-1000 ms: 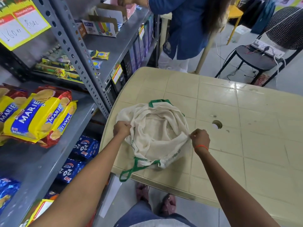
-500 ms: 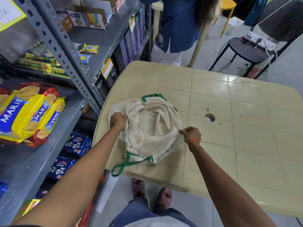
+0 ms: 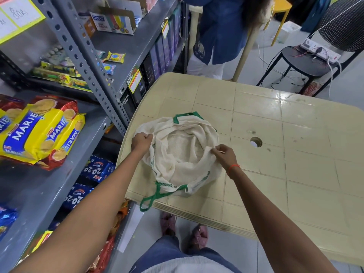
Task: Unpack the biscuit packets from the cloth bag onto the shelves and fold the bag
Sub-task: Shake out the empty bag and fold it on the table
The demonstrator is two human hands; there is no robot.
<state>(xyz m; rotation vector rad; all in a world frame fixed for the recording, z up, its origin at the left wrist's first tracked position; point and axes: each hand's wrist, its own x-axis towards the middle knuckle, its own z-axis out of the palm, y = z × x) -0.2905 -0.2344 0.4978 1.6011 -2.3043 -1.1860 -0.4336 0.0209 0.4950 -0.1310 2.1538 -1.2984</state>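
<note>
A cream cloth bag (image 3: pixel 183 154) with green handles lies open and slack on the near left corner of the beige plastic table (image 3: pixel 275 146). No packet shows inside it. My left hand (image 3: pixel 142 141) grips the bag's left rim. On the right rim, my right hand (image 3: pixel 223 155) pinches the cloth. One green handle (image 3: pixel 151 198) hangs over the table's front edge. Yellow and red Marie biscuit packets (image 3: pixel 39 131) lie on the grey shelf (image 3: pixel 49 184) at the left. Blue 20-20 biscuit packets (image 3: pixel 94 170) sit on a lower shelf.
A grey slotted shelf upright (image 3: pixel 86 62) stands between the shelf rack and the table. A person in a blue top (image 3: pixel 218 30) stands behind the table. A black chair (image 3: pixel 307 62) with a power strip is at the far right. The table has a round hole (image 3: pixel 255 142).
Both hands have kept their hold on the bag's rim. My right hand has drawn its side of the rim inward to the left, narrowing the bag's mouth.
</note>
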